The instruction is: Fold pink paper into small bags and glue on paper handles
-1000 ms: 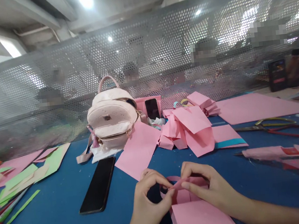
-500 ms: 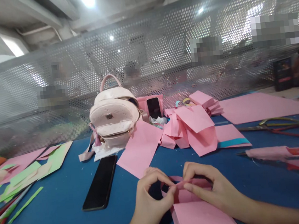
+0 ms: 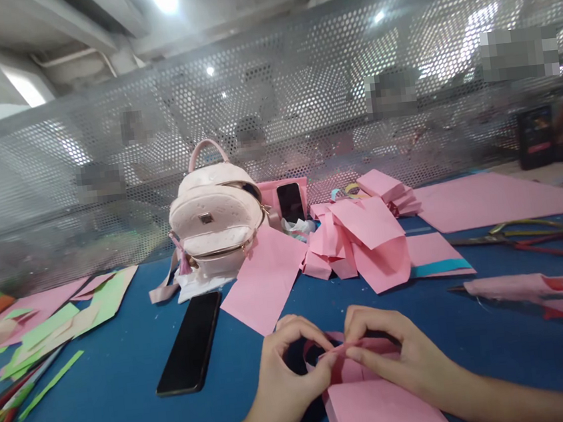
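My left hand point(image 3: 289, 378) and my right hand point(image 3: 394, 353) meet low in the middle of the view, over the blue table point(image 3: 115, 403). Both pinch a small folded pink paper piece point(image 3: 350, 358), thumbs and forefingers pressed on its top crease. The piece rests on a stack of pink paper sheets point(image 3: 383, 412) lying just in front of me. A black phone point(image 3: 191, 343) lies face up to the left of my left hand.
A pale pink backpack point(image 3: 214, 218) stands at the back, with a second phone point(image 3: 290, 202) propped beside it. Loose pink sheets point(image 3: 359, 236) pile behind my hands. Scissors point(image 3: 536, 238) and a pink-wrapped tool point(image 3: 531, 287) lie right; green paper scraps point(image 3: 57, 325) lie left. A perforated metal screen point(image 3: 300, 101) backs the table.
My fingers have shifted slightly on the pink piece, pressing its crease closer together. The view has drifted a little; nothing else on the table has moved.
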`<action>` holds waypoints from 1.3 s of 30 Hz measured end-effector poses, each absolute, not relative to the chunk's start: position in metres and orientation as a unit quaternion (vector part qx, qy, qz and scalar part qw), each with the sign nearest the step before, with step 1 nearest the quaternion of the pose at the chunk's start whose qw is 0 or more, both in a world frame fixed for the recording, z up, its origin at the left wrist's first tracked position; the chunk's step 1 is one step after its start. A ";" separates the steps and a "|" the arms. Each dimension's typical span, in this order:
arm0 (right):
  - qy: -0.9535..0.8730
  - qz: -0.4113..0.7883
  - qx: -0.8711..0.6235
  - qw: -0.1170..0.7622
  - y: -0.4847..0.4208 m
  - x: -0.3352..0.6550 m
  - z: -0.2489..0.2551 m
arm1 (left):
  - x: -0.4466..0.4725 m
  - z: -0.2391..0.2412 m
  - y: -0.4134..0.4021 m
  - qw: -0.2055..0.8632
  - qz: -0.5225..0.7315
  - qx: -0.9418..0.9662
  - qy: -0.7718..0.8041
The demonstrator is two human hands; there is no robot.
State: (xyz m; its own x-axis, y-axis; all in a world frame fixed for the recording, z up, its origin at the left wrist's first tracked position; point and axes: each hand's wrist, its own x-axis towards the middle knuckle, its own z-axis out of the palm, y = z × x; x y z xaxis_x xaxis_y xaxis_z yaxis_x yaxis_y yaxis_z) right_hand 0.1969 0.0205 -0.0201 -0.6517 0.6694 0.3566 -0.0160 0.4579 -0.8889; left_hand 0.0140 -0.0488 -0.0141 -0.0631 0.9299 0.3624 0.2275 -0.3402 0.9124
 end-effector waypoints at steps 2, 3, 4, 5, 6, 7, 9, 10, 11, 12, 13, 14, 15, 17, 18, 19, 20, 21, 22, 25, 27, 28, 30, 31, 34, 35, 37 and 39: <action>-0.774 0.478 -0.209 0.359 0.020 0.197 -0.021 | 0.015 -0.014 -0.049 0.317 0.552 0.607 0.476; -0.774 0.478 -0.210 0.358 0.020 0.197 -0.021 | 0.015 -0.014 -0.049 0.316 0.553 0.608 0.475; -0.775 0.478 -0.210 0.357 0.020 0.197 -0.021 | 0.016 -0.014 -0.049 0.314 0.553 0.609 0.474; -0.775 0.477 -0.211 0.356 0.020 0.197 -0.021 | 0.016 -0.014 -0.049 0.312 0.553 0.610 0.474; -0.776 0.476 -0.213 0.354 0.020 0.197 -0.021 | 0.017 -0.014 -0.049 0.311 0.553 0.610 0.475; -0.777 0.475 -0.214 0.353 0.020 0.197 -0.021 | 0.018 -0.015 -0.049 0.310 0.553 0.610 0.476; -0.779 0.473 -0.215 0.351 0.020 0.198 -0.021 | 0.019 -0.015 -0.049 0.311 0.553 0.607 0.479; -0.780 0.472 -0.215 0.350 0.020 0.198 -0.022 | 0.020 -0.016 -0.050 0.312 0.553 0.606 0.479; -0.781 0.471 -0.215 0.350 0.020 0.198 -0.022 | 0.020 -0.016 -0.050 0.313 0.553 0.606 0.479; -0.782 0.470 -0.214 0.349 0.020 0.198 -0.022 | 0.021 -0.016 -0.051 0.314 0.553 0.606 0.478; -0.783 0.469 -0.213 0.349 0.020 0.198 -0.022 | 0.022 -0.015 -0.051 0.314 0.554 0.605 0.478; -0.783 0.469 -0.213 0.349 0.020 0.198 -0.022 | 0.023 -0.015 -0.051 0.315 0.555 0.604 0.478; -0.783 0.469 -0.214 0.348 0.020 0.198 -0.022 | 0.023 -0.015 -0.052 0.315 0.556 0.603 0.478; -0.782 0.470 -0.215 0.349 0.020 0.198 -0.022 | 0.024 -0.015 -0.052 0.317 0.561 0.599 0.475; -0.781 0.471 -0.215 0.350 0.020 0.198 -0.022 | 0.024 -0.016 -0.051 0.318 0.565 0.598 0.471; -0.781 0.472 -0.213 0.351 0.020 0.198 -0.022 | 0.024 -0.016 -0.051 0.321 0.570 0.597 0.465; -0.780 0.472 -0.212 0.351 0.020 0.198 -0.022 | 0.024 -0.017 -0.051 0.324 0.574 0.596 0.460; -0.781 0.473 -0.210 0.350 0.020 0.198 -0.022 | 0.024 -0.017 -0.051 0.327 0.576 0.595 0.455; -0.780 0.474 -0.210 0.350 0.020 0.198 -0.022 | 0.024 -0.017 -0.050 0.329 0.577 0.595 0.453; -0.779 0.476 -0.212 0.349 0.020 0.198 -0.023 | 0.025 -0.016 -0.050 0.328 0.572 0.594 0.460; -0.778 0.476 -0.211 0.351 0.020 0.198 -0.023 | 0.025 -0.015 -0.051 0.326 0.569 0.594 0.466; -0.779 0.475 -0.210 0.351 0.020 0.198 -0.023 | 0.025 -0.015 -0.051 0.326 0.568 0.593 0.469; -0.781 0.474 -0.208 0.350 0.020 0.198 -0.023 | 0.026 -0.014 -0.052 0.328 0.567 0.591 0.470; -0.781 0.473 -0.209 0.350 0.020 0.198 -0.023 | 0.026 -0.014 -0.052 0.329 0.568 0.591 0.469; -0.782 0.473 -0.212 0.347 0.020 0.198 -0.022 | 0.026 -0.014 -0.052 0.327 0.573 0.592 0.463; -0.782 0.473 -0.212 0.346 0.019 0.197 -0.022 | 0.026 -0.014 -0.052 0.326 0.574 0.593 0.460; -0.782 0.474 -0.212 0.346 0.019 0.197 -0.022 | 0.025 -0.015 -0.052 0.326 0.577 0.594 0.456; -0.781 0.474 -0.212 0.347 0.020 0.197 -0.022 | 0.025 -0.015 -0.052 0.328 0.576 0.595 0.455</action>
